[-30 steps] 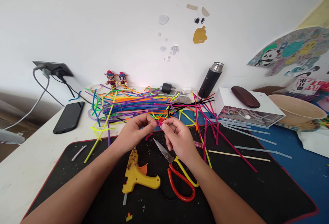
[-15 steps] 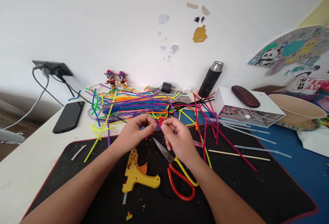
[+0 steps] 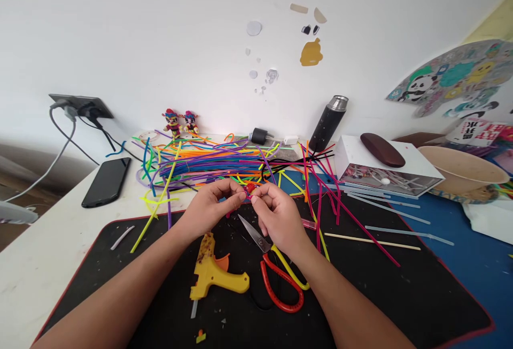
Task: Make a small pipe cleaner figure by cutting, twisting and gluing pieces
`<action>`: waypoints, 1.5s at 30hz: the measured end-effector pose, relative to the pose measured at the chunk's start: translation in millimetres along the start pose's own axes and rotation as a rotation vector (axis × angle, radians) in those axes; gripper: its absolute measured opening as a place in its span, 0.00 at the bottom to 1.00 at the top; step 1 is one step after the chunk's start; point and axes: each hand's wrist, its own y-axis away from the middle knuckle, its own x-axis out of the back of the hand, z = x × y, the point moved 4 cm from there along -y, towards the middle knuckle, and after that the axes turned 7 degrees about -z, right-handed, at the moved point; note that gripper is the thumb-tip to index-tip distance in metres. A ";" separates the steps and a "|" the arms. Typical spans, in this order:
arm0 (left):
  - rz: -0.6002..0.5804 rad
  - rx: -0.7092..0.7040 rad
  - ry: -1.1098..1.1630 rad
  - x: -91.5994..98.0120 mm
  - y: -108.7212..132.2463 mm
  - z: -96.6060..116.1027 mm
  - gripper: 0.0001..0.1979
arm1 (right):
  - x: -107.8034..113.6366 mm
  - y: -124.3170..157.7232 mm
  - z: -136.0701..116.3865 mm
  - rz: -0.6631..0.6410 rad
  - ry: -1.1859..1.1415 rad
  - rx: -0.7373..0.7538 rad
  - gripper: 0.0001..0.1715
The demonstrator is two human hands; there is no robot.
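Between my fingertips is a small red and magenta pipe-cleaner piece (image 3: 250, 187), mostly covered by the fingers. My left hand (image 3: 218, 204) pinches it from the left side, thumb against forefinger. From the right, my right hand (image 3: 276, 210) pinches the same piece, its other fingers curled in. Just below the hands lie scissors (image 3: 281, 279) with red and yellow handles, blades pointing up and left. A yellow glue gun (image 3: 218, 274) rests on the black mat (image 3: 372, 295), left of the scissors. Behind the hands spreads a pile of coloured pipe cleaners (image 3: 212, 162).
Two small figures (image 3: 180, 122) stand by the wall. A black phone (image 3: 106, 182) lies at left. At right are a black flask (image 3: 329, 123), a white box (image 3: 388, 167) with a brown mouse (image 3: 382, 149) on top, glue sticks (image 3: 409, 235) and a beige bowl (image 3: 460, 167).
Both hands stay nearly in place, with fingertips shifting slightly around the small piece. The view has moved very little.
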 end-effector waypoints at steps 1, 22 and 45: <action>-0.001 0.000 0.006 -0.1 0.1 -0.2 0.17 | -0.1 0.2 -0.3 -0.004 0.009 -0.003 0.13; 0.045 -0.021 0.115 1.6 0.0 4.5 0.19 | -1.2 0.7 4.7 -0.035 0.016 0.011 0.15; -0.005 -0.001 0.176 -2.1 -0.5 0.7 0.17 | -1.3 -0.7 -1.5 -0.028 -0.077 0.015 0.16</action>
